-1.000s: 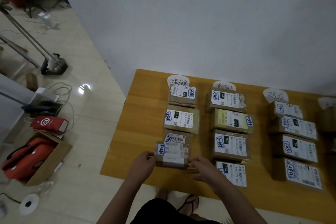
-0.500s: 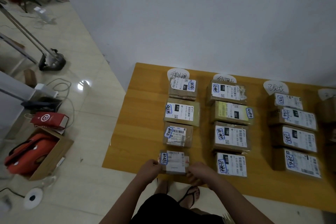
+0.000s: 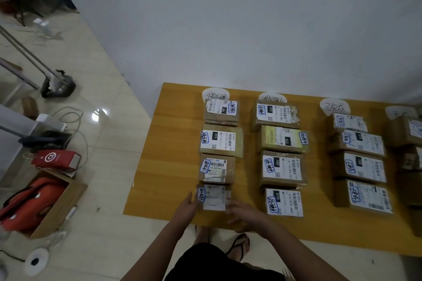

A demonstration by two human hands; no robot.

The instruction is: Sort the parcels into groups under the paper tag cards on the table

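On the wooden table point(image 3: 169, 143), four white paper tag cards line the far edge: the first card point(image 3: 215, 96), the second card point(image 3: 272, 97), the third card point(image 3: 334, 107) and the fourth card point(image 3: 399, 112). A column of brown labelled parcels runs under each. A small parcel point(image 3: 213, 197) lies at the near end of the first column, just below a taped parcel point(image 3: 217, 169). My left hand point(image 3: 187, 209) presses its left side and my right hand point(image 3: 242, 214) its right side. The fourth column point(image 3: 404, 130) is cut off by the frame's right edge.
A white wall stands behind the table. On the floor to the left are a cardboard box with red items point(image 3: 45, 201), a red bag point(image 3: 56, 159), cables and a black stand base point(image 3: 58, 86). My sandalled feet show at the table's near edge.
The small parcel came off the third parcel of the first column, moved toward me and now lies flat right below it. Both hands stayed on its sides.
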